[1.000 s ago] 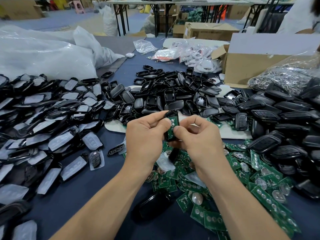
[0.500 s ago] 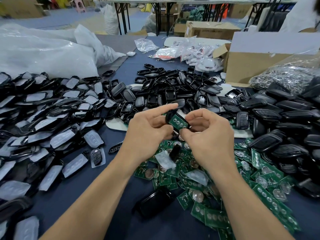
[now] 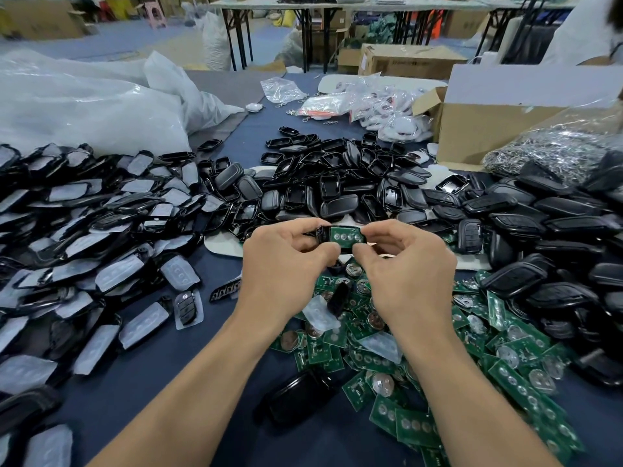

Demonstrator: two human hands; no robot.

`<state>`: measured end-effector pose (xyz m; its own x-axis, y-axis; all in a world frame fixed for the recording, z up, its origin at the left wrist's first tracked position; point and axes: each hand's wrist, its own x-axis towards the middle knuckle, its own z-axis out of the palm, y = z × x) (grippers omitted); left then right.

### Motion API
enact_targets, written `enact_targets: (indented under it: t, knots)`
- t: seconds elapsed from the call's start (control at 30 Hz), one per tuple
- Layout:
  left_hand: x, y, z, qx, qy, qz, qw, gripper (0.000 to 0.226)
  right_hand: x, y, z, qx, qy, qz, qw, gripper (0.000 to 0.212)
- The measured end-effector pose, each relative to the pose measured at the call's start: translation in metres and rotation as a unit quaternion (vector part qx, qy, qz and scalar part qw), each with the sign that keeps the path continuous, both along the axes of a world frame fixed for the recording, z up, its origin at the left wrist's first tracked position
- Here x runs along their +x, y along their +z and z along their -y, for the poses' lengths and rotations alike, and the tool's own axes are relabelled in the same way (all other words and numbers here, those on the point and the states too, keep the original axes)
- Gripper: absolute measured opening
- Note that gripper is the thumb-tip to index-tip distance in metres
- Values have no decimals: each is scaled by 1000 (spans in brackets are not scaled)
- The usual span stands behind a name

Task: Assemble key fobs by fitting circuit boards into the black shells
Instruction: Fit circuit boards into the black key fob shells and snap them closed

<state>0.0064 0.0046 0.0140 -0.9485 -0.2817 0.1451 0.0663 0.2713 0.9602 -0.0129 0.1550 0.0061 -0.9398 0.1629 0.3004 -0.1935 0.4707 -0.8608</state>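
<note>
Holding the black plastic key fob shell (image 3: 323, 233) sideways between both hands, you've got the small green rectangular circuit board (image 3: 345, 234) lying in it, with its row of round silver contacts facing up. Your left hand (image 3: 286, 264) pinches the shell's left end, thumb and forefinger curled round it. Your right hand (image 3: 404, 267) pinches the right end the same way, other fingers tucked under. The whole thing is up above the dark blue table (image 3: 151, 382), right over the loose heap of green boards (image 3: 438, 348). Behind your hands there's a big pile of empty black shells (image 3: 337, 183), off to the left a spread of shells with cloudy white rubber pads (image 3: 84, 230), and a brown cardboard box (image 3: 488, 129) far right.
</note>
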Motion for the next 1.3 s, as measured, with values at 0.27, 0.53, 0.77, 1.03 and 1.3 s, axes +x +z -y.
enact_targets:
  t: [0.27,0.53,0.77,1.03,1.3]
  knots:
    - [-3,-4,-4,67,24,0,997,24,4,1,4,-21,-1,-29,999,20]
    - [-2,-6,-4,43,46,-36,997,27,5,1,10,-34,14,-9,999,25]
    - [-1,-5,-2,-3,63,-47,997,36,-1,-3,9,-118,33,51,991,20]
    - [-2,-5,0,3,62,-42,997,33,-3,-2,11,-162,30,56,985,18]
    - [-3,-5,0,17,77,-35,996,31,-2,8,7,-260,51,59,962,25]
